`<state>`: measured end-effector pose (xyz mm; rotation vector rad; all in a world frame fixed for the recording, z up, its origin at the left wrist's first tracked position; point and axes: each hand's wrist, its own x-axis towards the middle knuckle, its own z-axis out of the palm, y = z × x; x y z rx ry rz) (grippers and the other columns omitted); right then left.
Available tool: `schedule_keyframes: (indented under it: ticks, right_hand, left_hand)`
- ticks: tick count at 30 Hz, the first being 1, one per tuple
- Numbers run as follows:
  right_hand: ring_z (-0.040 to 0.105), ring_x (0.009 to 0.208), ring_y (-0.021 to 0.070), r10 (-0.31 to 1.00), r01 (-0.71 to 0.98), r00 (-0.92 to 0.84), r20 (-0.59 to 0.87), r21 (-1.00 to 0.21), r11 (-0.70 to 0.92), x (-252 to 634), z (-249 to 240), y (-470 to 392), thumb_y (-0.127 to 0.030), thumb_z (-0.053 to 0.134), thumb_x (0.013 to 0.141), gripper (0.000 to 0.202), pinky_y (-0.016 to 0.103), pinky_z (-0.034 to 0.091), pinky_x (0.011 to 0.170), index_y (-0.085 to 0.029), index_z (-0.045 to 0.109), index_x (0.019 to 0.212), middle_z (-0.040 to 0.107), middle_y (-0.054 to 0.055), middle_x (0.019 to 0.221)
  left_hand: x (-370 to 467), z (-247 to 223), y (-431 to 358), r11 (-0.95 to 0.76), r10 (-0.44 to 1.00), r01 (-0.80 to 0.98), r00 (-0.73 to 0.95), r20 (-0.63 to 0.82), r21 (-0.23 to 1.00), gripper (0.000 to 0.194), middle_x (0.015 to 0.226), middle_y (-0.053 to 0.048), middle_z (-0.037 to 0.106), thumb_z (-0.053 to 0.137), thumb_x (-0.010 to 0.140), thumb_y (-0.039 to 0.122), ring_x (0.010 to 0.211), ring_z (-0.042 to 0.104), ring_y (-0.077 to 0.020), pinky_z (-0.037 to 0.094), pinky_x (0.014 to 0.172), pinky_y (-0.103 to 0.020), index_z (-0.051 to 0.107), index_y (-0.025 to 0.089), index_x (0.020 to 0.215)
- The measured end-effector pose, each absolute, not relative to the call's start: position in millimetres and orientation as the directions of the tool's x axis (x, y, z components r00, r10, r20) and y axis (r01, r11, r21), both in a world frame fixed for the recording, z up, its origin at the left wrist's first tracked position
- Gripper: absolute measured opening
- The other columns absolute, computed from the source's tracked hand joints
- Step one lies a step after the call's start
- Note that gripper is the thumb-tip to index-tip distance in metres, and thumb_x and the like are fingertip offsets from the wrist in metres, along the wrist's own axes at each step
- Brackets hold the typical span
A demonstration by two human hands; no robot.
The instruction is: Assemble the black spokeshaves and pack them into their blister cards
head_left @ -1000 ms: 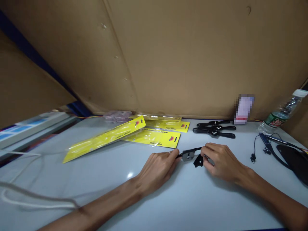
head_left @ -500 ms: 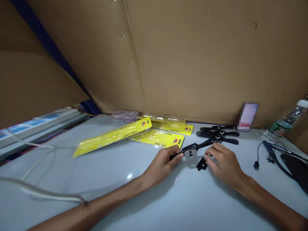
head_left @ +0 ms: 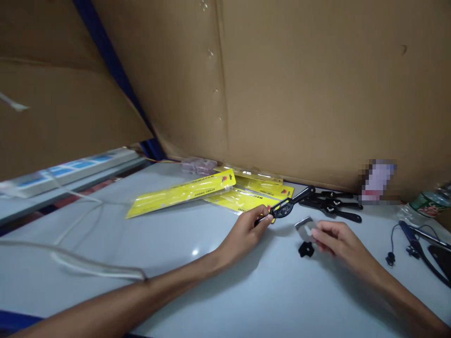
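My left hand (head_left: 249, 230) is closed around the near handle of a black spokeshave body (head_left: 283, 210), which is lifted and slanted up to the right. Between the thumb and fingers of my right hand (head_left: 336, 238) is a flat silver spokeshave blade (head_left: 306, 230) with a slot in it, apart from the body. A small black metal plate with a hole (head_left: 306, 249) lies on the table just below the blade. Behind the hands, several more black spokeshaves (head_left: 336, 205) lie in an overlapping pile. Yellow blister packs (head_left: 183, 190) lie beyond my left hand.
A pixelated upright object (head_left: 377, 180) leans at the back by the brown panel (head_left: 282, 94). Farther right are a plastic bottle (head_left: 426, 204) and dark neckband earphones (head_left: 416, 237). White cables (head_left: 88, 253) cross the left side, near a power strip (head_left: 81, 169).
The silver blade has come off the spokeshave body and is now in my right hand. The black plate lies out of that hand's fingers. The view has shifted left.
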<state>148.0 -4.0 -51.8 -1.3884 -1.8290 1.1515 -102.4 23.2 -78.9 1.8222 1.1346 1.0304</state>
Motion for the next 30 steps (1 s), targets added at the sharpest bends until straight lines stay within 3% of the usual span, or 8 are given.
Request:
schedule_keyframes:
  ticks: [4,8,13,18,21,24,26,30]
  right_hand:
    - [0.034,0.058,0.0138,0.968,0.638,-0.239,0.08,-0.738,0.219,155.0,-65.4,3.0,-0.048,0.053,0.091,0.043,0.028,0.025,0.056,-0.023,0.04,0.058,0.04,-0.003,0.058]
    - [0.042,0.06,0.015,0.967,0.719,-0.247,0.063,-0.657,0.226,146.7,-76.6,-0.4,-0.044,0.049,0.094,0.039,0.029,0.027,0.058,-0.022,0.046,0.061,0.05,-0.002,0.059]
    - [0.044,0.057,0.0144,0.976,0.878,-0.184,0.12,-0.425,0.218,140.9,-77.3,-5.6,-0.037,0.053,0.095,0.036,0.028,0.025,0.058,-0.021,0.052,0.063,0.057,-0.002,0.059]
    - [0.046,0.055,0.0137,0.917,0.9,-0.253,0.307,-0.273,0.34,149.2,-76.2,-6.1,-0.034,0.052,0.097,0.039,0.029,0.023,0.057,-0.021,0.051,0.061,0.058,-0.001,0.059]
    - [0.044,0.053,0.0124,0.829,0.881,-0.246,0.503,-0.24,0.407,159.0,-70.1,-3.9,-0.036,0.048,0.1,0.046,0.029,0.024,0.058,-0.02,0.046,0.057,0.054,-0.002,0.056]
    - [0.037,0.049,0.0117,0.76,0.9,-0.168,0.628,-0.218,0.378,173.2,-60.0,2.8,-0.043,0.047,0.1,0.054,0.03,0.023,0.056,-0.021,0.037,0.052,0.046,-0.002,0.051]
    - [0.037,0.049,0.0124,0.758,0.923,-0.114,0.643,-0.214,0.32,184.9,-52.8,9.8,-0.045,0.045,0.1,0.056,0.031,0.023,0.056,-0.021,0.034,0.051,0.045,-0.001,0.05]
    - [0.046,0.056,0.0158,0.855,0.981,-0.014,0.518,-0.159,0.113,209.8,-43.1,25.8,-0.043,0.042,0.102,0.05,0.031,0.024,0.057,-0.021,0.049,0.057,0.059,0.004,0.061]
  left_hand:
    - [-105.9,-78.3,28.8,-0.261,0.942,0.255,0.28,0.187,0.931,0.032,0.06,0.007,0.034,0.05,0.09,0.048,0.058,0.033,-0.0128,0.026,0.056,-0.026,0.041,0.023,0.071]
    - [-104.2,-75.5,23.6,-0.362,0.919,0.344,0.286,0.271,0.866,0.029,0.067,0.004,0.041,0.052,0.088,0.043,0.064,0.037,-0.0134,0.029,0.059,-0.027,0.044,0.022,0.071]
    - [-103.1,-76.3,18.4,-0.418,0.893,0.437,0.358,0.273,0.796,0.028,0.062,0.006,0.038,0.048,0.091,0.04,0.06,0.033,-0.0129,0.027,0.059,-0.028,0.043,0.022,0.071]
    - [-106.1,-77.1,23.4,-0.427,0.895,0.514,0.359,0.265,0.744,0.028,0.063,0.004,0.043,0.047,0.09,0.041,0.061,0.038,-0.0139,0.028,0.059,-0.028,0.042,0.022,0.07]
    - [-116.0,-74.6,35.5,-0.414,0.91,0.657,0.312,0.273,0.63,0.024,0.064,0.003,0.049,0.044,0.091,0.038,0.061,0.043,-0.0154,0.028,0.06,-0.028,0.046,0.022,0.073]
    - [-129.4,-72.1,48.4,-0.383,0.921,0.776,0.282,0.268,0.501,0.02,0.064,0.001,0.053,0.045,0.09,0.036,0.06,0.045,-0.0167,0.026,0.06,-0.029,0.049,0.022,0.077]
    - [-134.8,-71.3,52.7,-0.399,0.916,0.781,0.313,0.251,0.481,0.02,0.065,0.0,0.055,0.046,0.089,0.037,0.061,0.047,-0.0174,0.027,0.06,-0.029,0.05,0.022,0.075]
    - [-133.3,-73.2,49.5,-0.489,0.872,0.736,0.431,0.232,0.468,0.026,0.068,0.0,0.06,0.044,0.091,0.041,0.062,0.05,-0.0178,0.029,0.06,-0.029,0.054,0.022,0.076]
